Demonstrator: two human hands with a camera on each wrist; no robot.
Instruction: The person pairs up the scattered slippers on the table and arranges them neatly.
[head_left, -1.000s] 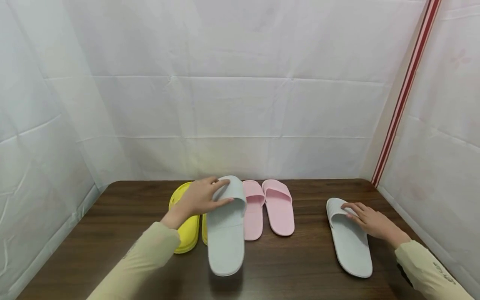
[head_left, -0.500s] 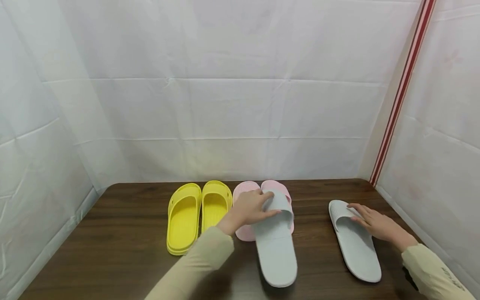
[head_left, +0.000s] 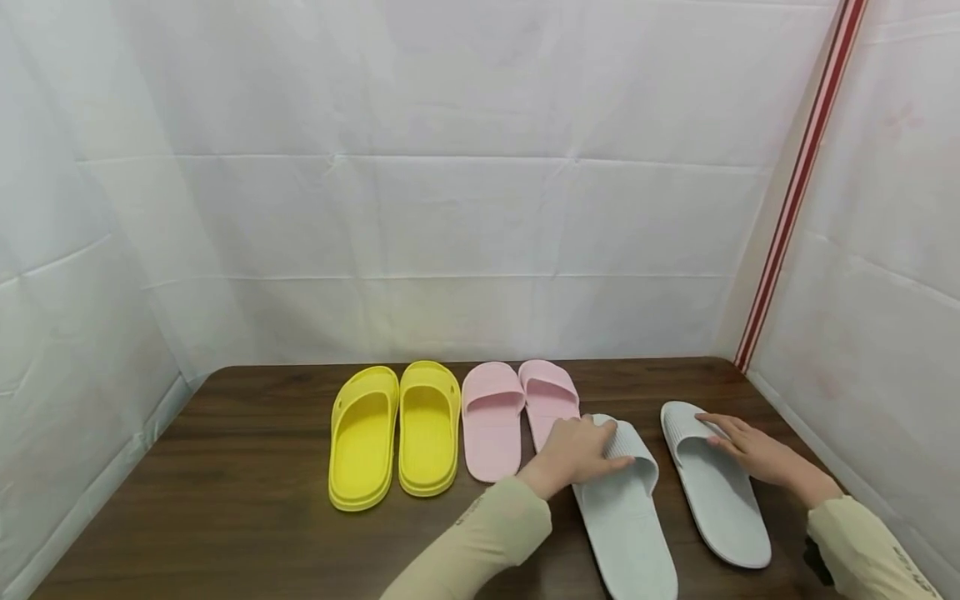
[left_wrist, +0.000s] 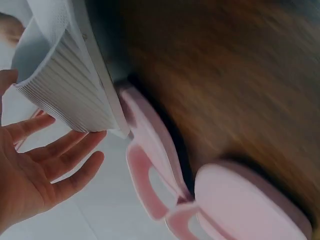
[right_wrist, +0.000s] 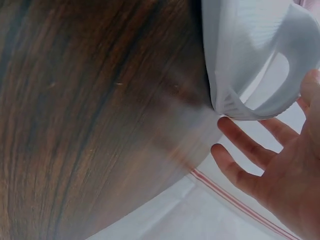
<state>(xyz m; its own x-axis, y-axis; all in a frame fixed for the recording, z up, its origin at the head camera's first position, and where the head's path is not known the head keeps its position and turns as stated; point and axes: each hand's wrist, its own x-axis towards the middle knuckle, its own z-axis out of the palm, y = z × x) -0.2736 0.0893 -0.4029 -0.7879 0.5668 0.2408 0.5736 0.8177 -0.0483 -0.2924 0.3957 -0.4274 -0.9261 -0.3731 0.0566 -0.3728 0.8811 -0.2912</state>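
Observation:
In the head view, my left hand (head_left: 573, 457) grips the ribbed strap of a pale grey slipper (head_left: 628, 533), low over the front right of the table. Its thumb is at the strap's opening edge, with fingertips along the outer side of the ribbed strap (left_wrist: 67, 87) in the left wrist view. To its right lies a matching pale grey slipper (head_left: 726, 512), toe pointing away. My right hand (head_left: 761, 454) holds that one by its strap (right_wrist: 302, 45), thumb at the opening and fingers outside, two of them loosely spread.
A yellow slipper pair (head_left: 429, 433) stands at the back, left of a pink slipper (head_left: 492, 433). The second pink slipper (head_left: 550, 390) is partly covered by my left hand and the grey slipper. White cloth (head_left: 450, 208) surrounds the dark wooden table (head_left: 247, 500).
My left hand has carried its grey slipper rightward, past the yellow and pink pairs, toward the other grey one. My right hand and its slipper look nearly unchanged, shifting slightly in the view.

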